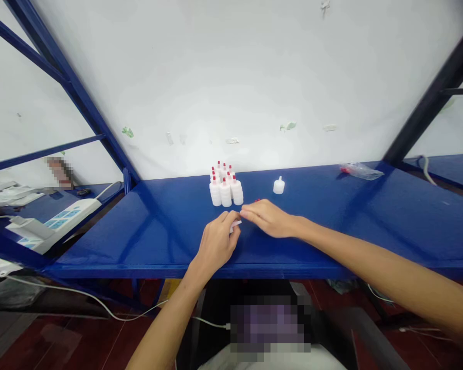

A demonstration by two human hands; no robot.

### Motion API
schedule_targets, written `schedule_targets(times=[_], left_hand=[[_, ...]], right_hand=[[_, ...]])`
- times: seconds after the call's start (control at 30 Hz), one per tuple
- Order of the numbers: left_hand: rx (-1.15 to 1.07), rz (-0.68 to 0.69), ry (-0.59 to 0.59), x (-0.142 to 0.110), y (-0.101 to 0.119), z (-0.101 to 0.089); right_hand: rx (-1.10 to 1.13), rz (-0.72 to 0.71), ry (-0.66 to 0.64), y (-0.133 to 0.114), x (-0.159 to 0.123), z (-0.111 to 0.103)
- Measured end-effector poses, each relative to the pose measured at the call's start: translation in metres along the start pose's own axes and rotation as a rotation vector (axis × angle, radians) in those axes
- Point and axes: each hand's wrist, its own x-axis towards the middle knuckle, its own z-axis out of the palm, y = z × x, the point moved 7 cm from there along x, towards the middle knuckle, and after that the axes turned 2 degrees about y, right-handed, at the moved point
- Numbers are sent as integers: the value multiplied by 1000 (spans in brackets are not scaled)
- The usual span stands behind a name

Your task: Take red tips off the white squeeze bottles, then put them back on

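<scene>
- Left hand [219,239]: fingers closed on a small white plastic piece [234,225], above the blue table [154,221].
- Right hand [268,218]: fingers bunched just beside it; cannot tell whether gripping anything.
- Red-tipped white dropper bottles [226,194]: clustered upright beyond the hands.
- Uncapped white nozzle piece [278,186]: standing apart, rightward.

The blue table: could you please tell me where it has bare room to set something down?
On the blue table, bare surface shows left of the red-tipped bottles and the left hand, and between the lone white nozzled piece and the plastic bag. It is crowded mid-table, where the bottles cluster just beyond that hand and the right hand.
</scene>
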Motion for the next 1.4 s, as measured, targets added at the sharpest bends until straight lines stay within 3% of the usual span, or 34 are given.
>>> schedule_targets(times=[0.1,0.2,0.3,0.4,0.63,0.8,0.93,1.0,1.1,1.23,1.3,1.4], left_hand=[[-1,-39,-2,0,-3,0],[15,-69,-55,1,-4,3],[35,-79,-106,2,-3,7],[37,-98,-111,2,-3,6],[29,-147,-92,1,-8,5],[35,-159,-114,1,-10,8],[-5,-164,-135,1,-13,13],[-12,-157,-148,1,-13,14],[-46,-133,-173,0,-12,16],[-110,-127,-193,0,-11,17],[-118,-156,-172,-1,-12,15],[-128,-181,-146,-1,-13,13]], right_hand=[[-80,168,159,33,-4,-28],[-249,284,109,58,-10,-45],[-322,407,-74,79,-16,-43],[-271,398,-206,87,-18,-34],[-201,391,-202,102,-14,-31],[-282,409,-177,95,-14,-40],[-472,387,-42,70,-13,-55],[-410,275,-48,47,-9,-45],[-201,90,-150,12,-4,-12],[-74,-21,-110,-6,1,9],[-125,1,-4,3,1,-2],[-400,148,233,31,-5,-42]])
